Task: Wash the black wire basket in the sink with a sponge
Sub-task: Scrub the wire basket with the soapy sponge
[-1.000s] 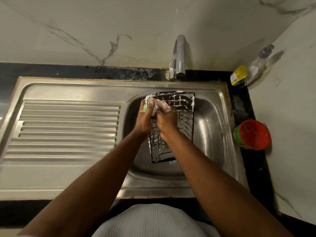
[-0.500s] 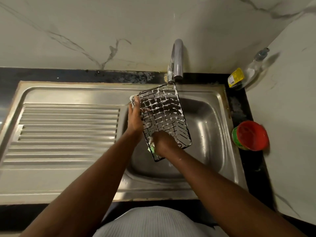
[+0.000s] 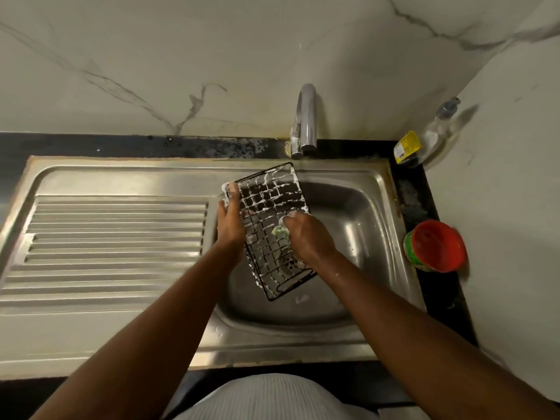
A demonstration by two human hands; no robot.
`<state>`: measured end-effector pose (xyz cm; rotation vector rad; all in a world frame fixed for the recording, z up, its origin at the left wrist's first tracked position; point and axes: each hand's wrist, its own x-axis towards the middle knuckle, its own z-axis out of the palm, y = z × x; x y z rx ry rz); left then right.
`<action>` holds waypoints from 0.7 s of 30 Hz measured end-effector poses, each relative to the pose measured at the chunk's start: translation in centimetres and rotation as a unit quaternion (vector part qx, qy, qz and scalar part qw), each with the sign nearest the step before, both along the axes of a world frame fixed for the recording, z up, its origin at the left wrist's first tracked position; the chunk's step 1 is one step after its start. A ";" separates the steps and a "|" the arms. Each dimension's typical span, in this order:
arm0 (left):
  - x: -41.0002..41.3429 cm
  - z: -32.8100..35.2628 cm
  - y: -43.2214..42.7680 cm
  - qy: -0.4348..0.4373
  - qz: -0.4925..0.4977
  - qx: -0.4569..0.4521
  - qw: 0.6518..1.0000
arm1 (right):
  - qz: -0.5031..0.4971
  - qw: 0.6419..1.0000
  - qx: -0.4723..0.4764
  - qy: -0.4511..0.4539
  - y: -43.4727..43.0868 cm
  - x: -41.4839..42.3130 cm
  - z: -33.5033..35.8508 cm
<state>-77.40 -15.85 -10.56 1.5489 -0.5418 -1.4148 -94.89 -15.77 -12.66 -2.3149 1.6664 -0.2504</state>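
The black wire basket (image 3: pixel 266 201), streaked with white foam, is held tilted above the steel sink (image 3: pixel 357 225) bowl, its grid facing up. My left hand (image 3: pixel 230 222) grips its left edge. My right hand (image 3: pixel 306 234) presses a green and yellow sponge (image 3: pixel 279 231) against the middle of the grid. The sponge is mostly hidden under my fingers.
A chrome tap (image 3: pixel 306 116) stands behind the bowl. The ribbed draining board (image 3: pixel 115 234) lies to the left. On the dark counter to the right stand a red-lidded green tub (image 3: pixel 436 247) and a clear bottle with a yellow label (image 3: pixel 424 144). Marble walls close off the back and right.
My right hand has moved the sponge from the basket's lower end up to the middle of the grid. My left hand keeps its hold on the left edge.
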 end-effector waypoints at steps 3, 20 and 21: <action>-1.1 -1.1 0.8 0.005 0.026 0.041 0.999 | -0.054 0.997 0.037 -0.051 0.4 -0.6 -1.1; -4.8 -7.3 2.5 0.176 0.165 0.274 0.931 | -0.261 0.915 0.165 -0.258 -1.1 -5.8 -4.9; -4.8 -8.0 2.8 0.185 0.172 0.284 0.925 | -0.261 0.916 0.163 -0.258 -1.3 -5.9 -5.1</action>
